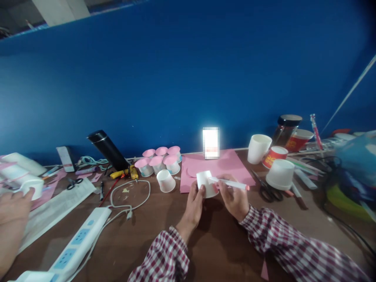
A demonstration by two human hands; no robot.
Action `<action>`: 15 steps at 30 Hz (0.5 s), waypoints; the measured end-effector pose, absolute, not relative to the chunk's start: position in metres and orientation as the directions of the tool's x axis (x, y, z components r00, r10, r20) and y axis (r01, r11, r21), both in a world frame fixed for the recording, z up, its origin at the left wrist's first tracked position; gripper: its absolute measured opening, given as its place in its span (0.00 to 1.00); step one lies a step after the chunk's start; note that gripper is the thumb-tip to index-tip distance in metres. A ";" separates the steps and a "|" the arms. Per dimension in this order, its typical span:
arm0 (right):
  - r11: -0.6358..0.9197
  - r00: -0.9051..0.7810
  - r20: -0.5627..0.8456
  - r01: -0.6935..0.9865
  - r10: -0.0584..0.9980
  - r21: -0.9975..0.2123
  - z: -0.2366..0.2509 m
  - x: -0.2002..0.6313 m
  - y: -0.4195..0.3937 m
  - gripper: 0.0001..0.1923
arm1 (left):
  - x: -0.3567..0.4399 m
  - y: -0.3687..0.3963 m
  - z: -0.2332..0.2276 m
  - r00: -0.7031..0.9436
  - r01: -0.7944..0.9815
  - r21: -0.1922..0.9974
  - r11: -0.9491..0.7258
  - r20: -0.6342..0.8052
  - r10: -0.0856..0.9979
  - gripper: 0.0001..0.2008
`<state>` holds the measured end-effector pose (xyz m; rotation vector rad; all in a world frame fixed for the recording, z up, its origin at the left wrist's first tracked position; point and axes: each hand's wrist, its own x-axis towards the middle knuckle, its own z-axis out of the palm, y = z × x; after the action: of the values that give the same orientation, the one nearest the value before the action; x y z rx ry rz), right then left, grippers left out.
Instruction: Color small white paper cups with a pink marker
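Observation:
My left hand [194, 201] holds a white paper cup [205, 182] upside down or tilted, with its fingers closed on the side. In my right hand [235, 201] is a white marker pen [235, 183] with a pinkish end; its tip is at the cup's side, though whether it touches I cannot tell. Pink paper sheets [235, 164] lie just behind both hands. To the left stands another white paper cup [166, 181], in front of several small cups with pink tops [157, 161].
A co-worker's hand [14, 211] holds a white cup at far left. Nearby are a power strip [79, 237], cable, black flask [107, 150] and glue gun [133, 172]. On the right are scissors [268, 192], an upturned white cup [280, 174], red cups and a jar [286, 129].

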<state>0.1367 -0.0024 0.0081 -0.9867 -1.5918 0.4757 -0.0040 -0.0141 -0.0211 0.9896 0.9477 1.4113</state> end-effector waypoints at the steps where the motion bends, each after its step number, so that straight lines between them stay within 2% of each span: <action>1: 0.566 -0.004 0.601 0.342 0.799 -0.750 0.008 0.137 -0.003 0.09 | -0.004 -0.014 -0.022 -0.043 -0.316 0.946 -0.067 0.056 0.997 0.21; 15: 0.560 -0.015 0.599 0.371 0.801 -0.741 0.008 0.137 -0.003 0.09 | -0.004 -0.015 -0.019 -0.045 -0.229 0.970 -0.081 0.072 0.996 0.21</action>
<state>0.1370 -0.0028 0.0079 -1.0084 -1.6181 0.4555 -0.0038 -0.0154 -0.0190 1.0721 1.0240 1.3934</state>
